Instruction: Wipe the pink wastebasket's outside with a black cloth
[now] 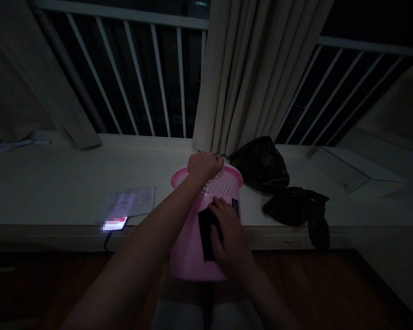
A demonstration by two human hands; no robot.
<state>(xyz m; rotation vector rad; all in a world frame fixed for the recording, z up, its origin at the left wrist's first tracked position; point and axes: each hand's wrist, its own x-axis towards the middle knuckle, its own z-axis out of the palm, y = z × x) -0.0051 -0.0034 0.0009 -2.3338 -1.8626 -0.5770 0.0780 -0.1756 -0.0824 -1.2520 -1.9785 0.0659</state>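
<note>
A pink plastic basket (189,247) with a perforated upper band is at the middle, in front of the white ledge. My left hand (205,166) is closed around its far rim, the forearm crossing over the opening. Against the basket's near side lies a black cloth or sheet (206,233), with my right hand (227,229) on it, fingers curved over its upper right part. A small dark label (235,208) shows on the basket beside those fingers.
Black plastic bags (261,165) lie on the ledge (65,183) right of the basket. Left are a paper sheet (137,201) and a lit phone (115,224) with a cable. A white box (354,172) stands far right; curtains (234,73) and railings are behind.
</note>
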